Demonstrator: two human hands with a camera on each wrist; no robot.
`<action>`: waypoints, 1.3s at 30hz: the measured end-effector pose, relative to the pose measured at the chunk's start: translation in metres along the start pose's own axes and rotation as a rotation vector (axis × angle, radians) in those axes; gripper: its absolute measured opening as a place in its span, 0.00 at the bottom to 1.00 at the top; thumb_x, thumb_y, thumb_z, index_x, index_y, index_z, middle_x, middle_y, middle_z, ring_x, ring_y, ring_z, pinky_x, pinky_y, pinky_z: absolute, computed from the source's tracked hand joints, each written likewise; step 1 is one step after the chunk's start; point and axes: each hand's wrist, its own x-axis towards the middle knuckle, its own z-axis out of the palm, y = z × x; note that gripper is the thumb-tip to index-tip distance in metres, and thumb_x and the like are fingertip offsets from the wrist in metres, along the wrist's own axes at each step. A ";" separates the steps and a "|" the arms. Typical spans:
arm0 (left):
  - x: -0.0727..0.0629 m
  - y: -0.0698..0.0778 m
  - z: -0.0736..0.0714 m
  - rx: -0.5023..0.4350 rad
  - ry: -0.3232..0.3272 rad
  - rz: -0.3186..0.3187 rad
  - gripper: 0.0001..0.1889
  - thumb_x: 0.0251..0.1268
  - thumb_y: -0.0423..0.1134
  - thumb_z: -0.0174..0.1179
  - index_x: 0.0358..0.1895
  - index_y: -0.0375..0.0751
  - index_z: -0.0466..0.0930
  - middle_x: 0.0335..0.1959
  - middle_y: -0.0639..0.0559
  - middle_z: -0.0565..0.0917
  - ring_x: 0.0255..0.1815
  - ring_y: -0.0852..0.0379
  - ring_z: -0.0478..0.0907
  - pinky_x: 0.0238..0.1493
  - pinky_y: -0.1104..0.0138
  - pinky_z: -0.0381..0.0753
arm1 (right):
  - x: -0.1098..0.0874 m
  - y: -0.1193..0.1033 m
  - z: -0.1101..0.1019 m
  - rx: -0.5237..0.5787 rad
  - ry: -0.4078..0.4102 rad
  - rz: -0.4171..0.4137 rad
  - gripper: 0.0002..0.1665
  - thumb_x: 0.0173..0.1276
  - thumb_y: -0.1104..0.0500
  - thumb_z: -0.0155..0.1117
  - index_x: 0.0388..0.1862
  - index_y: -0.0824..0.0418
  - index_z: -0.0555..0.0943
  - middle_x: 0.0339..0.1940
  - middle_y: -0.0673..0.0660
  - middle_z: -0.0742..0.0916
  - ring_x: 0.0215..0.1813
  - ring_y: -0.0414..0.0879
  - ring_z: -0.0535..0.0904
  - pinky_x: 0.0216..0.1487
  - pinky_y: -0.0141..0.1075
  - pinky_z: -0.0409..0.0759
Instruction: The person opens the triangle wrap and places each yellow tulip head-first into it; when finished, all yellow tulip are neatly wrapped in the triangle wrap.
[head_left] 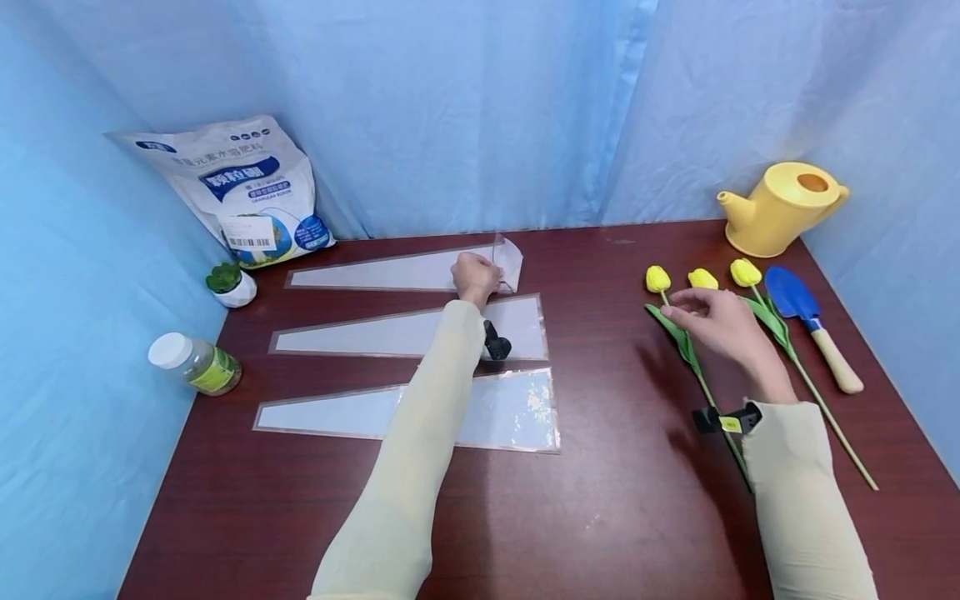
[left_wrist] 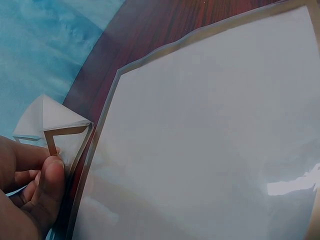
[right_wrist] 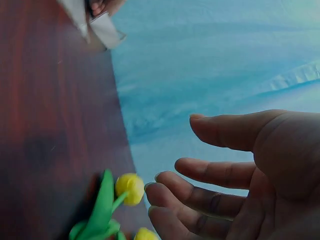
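Note:
Three tapered flower sleeves, white with clear plastic and brownish edges, lie stacked down the table: a far one (head_left: 390, 268), a middle one (head_left: 517, 325) and a near one (head_left: 510, 412). My left hand (head_left: 476, 277) pinches the far sleeve near its wide end, which lifts and folds up in the left wrist view (left_wrist: 65, 120). On the right, my right hand (head_left: 720, 325) hovers above yellow tulips with green leaves, fingers loosely bent and holding nothing. One tulip head (head_left: 657, 279) shows left of that hand, another (head_left: 746, 272) beyond it; the hand partly hides the stems.
A yellow watering can (head_left: 780, 212) stands at the back right, with a blue trowel (head_left: 795, 296) before it. At the left are a fertilizer bag (head_left: 255, 187), a small potted succulent (head_left: 232, 287) and a white-lidded jar (head_left: 198, 367). Blue curtains (head_left: 480, 108) border the table.

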 end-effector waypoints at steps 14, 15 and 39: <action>-0.001 0.002 -0.003 0.000 -0.009 -0.004 0.06 0.64 0.35 0.66 0.32 0.37 0.88 0.36 0.43 0.90 0.19 0.62 0.80 0.24 0.72 0.79 | -0.045 0.045 0.018 -0.091 -0.030 0.065 0.37 0.71 0.43 0.64 0.61 0.74 0.75 0.51 0.73 0.85 0.49 0.64 0.84 0.46 0.52 0.83; 0.000 0.002 -0.003 0.001 -0.010 -0.004 0.06 0.64 0.35 0.66 0.32 0.37 0.88 0.36 0.44 0.90 0.19 0.62 0.81 0.24 0.72 0.79 | -0.047 0.047 0.019 -0.101 -0.030 0.068 0.37 0.71 0.43 0.64 0.61 0.75 0.75 0.51 0.74 0.85 0.49 0.64 0.84 0.46 0.52 0.83; 0.001 0.001 -0.002 -0.005 -0.027 0.005 0.06 0.65 0.35 0.65 0.32 0.37 0.88 0.35 0.43 0.90 0.18 0.62 0.80 0.23 0.71 0.80 | -0.093 0.108 -0.026 -0.263 0.197 0.335 0.33 0.73 0.48 0.62 0.57 0.78 0.72 0.45 0.79 0.81 0.40 0.67 0.79 0.36 0.52 0.74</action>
